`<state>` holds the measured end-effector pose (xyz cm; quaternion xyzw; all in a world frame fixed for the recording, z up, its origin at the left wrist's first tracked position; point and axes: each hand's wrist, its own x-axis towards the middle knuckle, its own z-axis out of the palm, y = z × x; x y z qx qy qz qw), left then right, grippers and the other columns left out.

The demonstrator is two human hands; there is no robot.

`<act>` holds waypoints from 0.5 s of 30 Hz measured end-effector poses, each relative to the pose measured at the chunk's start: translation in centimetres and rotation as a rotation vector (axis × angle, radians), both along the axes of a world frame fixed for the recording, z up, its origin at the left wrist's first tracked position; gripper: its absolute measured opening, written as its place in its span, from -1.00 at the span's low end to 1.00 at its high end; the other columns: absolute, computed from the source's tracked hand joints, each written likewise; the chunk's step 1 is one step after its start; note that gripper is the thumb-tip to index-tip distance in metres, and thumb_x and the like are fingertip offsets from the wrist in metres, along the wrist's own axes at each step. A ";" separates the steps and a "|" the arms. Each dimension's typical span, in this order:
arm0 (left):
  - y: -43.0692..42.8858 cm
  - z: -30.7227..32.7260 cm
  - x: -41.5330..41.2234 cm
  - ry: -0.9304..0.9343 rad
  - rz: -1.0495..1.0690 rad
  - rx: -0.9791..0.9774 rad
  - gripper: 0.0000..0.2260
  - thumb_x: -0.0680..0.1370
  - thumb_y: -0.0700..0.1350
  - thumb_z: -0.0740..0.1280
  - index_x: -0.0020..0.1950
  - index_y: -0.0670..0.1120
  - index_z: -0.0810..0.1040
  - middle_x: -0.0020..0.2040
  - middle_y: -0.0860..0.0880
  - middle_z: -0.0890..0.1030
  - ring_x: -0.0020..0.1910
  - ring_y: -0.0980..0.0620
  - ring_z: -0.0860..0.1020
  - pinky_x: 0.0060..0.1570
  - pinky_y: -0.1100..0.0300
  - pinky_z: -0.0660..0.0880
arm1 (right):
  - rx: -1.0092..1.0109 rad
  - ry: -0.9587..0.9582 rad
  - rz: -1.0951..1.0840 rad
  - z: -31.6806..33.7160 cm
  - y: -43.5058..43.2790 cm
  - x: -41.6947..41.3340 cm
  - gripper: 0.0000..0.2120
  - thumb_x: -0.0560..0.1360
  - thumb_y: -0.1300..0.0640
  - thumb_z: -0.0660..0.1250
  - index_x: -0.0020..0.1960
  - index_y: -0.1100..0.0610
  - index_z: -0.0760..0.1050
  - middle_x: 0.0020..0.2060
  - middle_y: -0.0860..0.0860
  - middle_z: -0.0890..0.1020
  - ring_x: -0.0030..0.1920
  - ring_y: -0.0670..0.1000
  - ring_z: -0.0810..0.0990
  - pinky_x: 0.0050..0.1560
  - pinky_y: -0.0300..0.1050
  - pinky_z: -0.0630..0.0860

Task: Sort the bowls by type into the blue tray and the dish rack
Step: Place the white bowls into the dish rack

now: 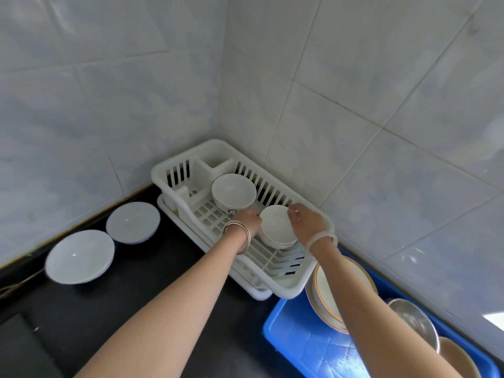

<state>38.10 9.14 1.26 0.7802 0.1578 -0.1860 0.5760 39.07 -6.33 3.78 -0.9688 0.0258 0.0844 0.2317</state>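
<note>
Head view: a white bowl (276, 225) gripped from both sides inside the dish rack (174, 166)
The left hand (249, 218) curls onto the bowl's left rim, fingertips hidden behind its knuckles; the right hand (306, 221) pinches the far right rim. A second white bowl (234, 190) sits behind it in the rack. The right forearm covers part of an orange-rimmed dish (324, 290) in the blue tray (294, 336), which the frame's corner cuts off beside a metal bowl (411, 320)

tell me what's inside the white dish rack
Two white bowls: a far bowl, and a near bowl held by the left hand and right hand. The dish rack floor beneath them is covered.
</note>
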 end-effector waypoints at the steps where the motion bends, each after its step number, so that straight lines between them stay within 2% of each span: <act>1: 0.6 0.5 -0.6 -0.030 0.018 0.026 -0.68 0.56 -0.15 0.10 0.25 -0.11 0.49 0.17 -0.09 0.54 0.12 -0.10 0.50 0.09 0.09 0.41 | 0.048 -0.005 0.008 0.2 0.9 -0.6 -0.66 0.61 0.00 0.04 0.30 0.03 0.40 0.14 0.12 0.60 0.08 0.13 0.54 0.03 -0.07 0.42; 3: 2.3 1.4 -2.4 -0.109 0.067 0.094 -0.70 0.58 -0.14 0.08 0.21 -0.02 0.51 0.25 -0.07 0.54 0.14 -0.08 0.52 0.08 0.09 0.46 | 0.131 -0.011 0.030 0.4 3.0 -1.9 -0.68 0.61 -0.01 0.05 0.28 0.02 0.43 0.12 0.08 0.61 0.00 0.06 0.54 -0.04 -0.14 0.37; 7: 7.0 1.5 -7.0 -0.239 0.249 0.165 -0.68 0.58 -0.14 0.15 0.31 0.00 0.46 0.28 -0.01 0.53 0.15 0.03 0.53 -0.05 0.23 0.41 | 0.247 -0.030 0.113 0.2 8.0 -4.5 -0.71 0.60 -0.01 0.08 0.19 0.03 0.48 -0.09 0.01 0.64 -0.21 -0.03 0.54 -0.21 -0.15 0.40; 11: 12.5 -0.5 -11.6 -0.230 0.428 0.254 -0.69 0.56 -0.16 0.21 0.31 -0.05 0.46 0.29 -0.04 0.53 0.26 -0.02 0.50 0.25 0.10 0.42 | 0.292 0.003 0.219 -0.9 14.0 -6.6 -0.72 0.59 0.01 0.08 0.18 0.03 0.48 -0.03 0.05 0.66 -0.08 0.06 0.59 -0.08 -0.09 0.49; 15: 16.9 -3.4 -14.7 -0.186 0.559 0.383 -0.64 0.55 -0.16 0.26 0.35 -0.09 0.40 0.34 -0.10 0.47 0.33 -0.08 0.42 0.32 0.04 0.34 | 0.263 0.097 0.277 -3.3 19.5 -7.8 -0.72 0.60 -0.01 0.08 0.20 0.02 0.47 -0.04 0.07 0.64 -0.08 0.08 0.60 -0.05 -0.05 0.54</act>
